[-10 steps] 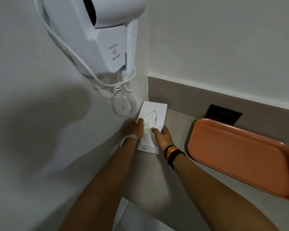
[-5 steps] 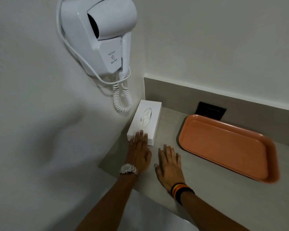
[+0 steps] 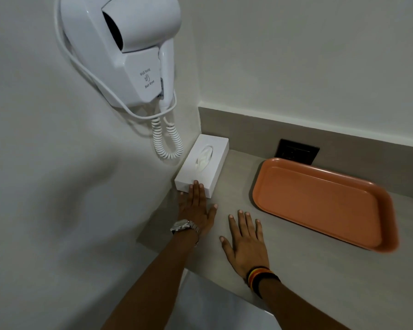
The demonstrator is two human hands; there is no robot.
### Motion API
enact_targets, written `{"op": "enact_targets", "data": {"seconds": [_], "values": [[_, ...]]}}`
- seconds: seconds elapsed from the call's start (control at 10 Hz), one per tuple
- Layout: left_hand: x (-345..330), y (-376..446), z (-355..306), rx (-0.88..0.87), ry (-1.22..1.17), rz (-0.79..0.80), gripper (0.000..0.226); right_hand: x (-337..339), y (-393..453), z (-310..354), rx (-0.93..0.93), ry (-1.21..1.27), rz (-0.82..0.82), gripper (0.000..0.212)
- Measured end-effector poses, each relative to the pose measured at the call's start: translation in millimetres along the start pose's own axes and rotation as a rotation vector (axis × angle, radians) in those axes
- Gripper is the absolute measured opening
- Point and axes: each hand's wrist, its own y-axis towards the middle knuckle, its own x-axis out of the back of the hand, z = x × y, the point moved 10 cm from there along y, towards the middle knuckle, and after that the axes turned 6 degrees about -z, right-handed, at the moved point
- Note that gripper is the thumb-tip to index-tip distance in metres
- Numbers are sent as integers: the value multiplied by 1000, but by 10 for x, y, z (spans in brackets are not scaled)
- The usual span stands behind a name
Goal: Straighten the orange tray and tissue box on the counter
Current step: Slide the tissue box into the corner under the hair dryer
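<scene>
A white tissue box (image 3: 204, 163) lies in the counter's back left corner, along the left wall, with a tissue showing in its oval slot. My left hand (image 3: 196, 209), with a watch on the wrist, lies flat and open; its fingertips touch the box's near end. To its right my right hand (image 3: 244, 239), wearing dark wristbands, rests flat on the counter with fingers spread and holds nothing. The empty orange tray (image 3: 324, 202) sits further right, slightly angled to the back wall, apart from both hands.
A white wall-mounted hair dryer (image 3: 126, 51) with a coiled cord (image 3: 167, 141) hangs on the left wall above the tissue box. A dark wall socket (image 3: 296, 151) sits behind the tray. The grey counter (image 3: 296, 270) ends at a front edge near my forearms.
Both hands have let go of the tissue box and drawn back towards me, flattening on the counter. The view has pulled back, and the box now lies along the left wall.
</scene>
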Motion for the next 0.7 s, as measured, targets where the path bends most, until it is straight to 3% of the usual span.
{"op": "enact_targets", "data": {"seconds": [0.4, 0.6, 0.7], "values": [[5, 80, 174, -3, -7, -10, 86, 12, 4, 6, -4, 6, 4, 70], [361, -187, -111, -129, -69, -215, 85, 49, 15, 10, -16, 5, 107, 72], [768, -242, -442, -169, -53, -324, 82, 361, -19, 32, -1, 63, 66, 69]]}}
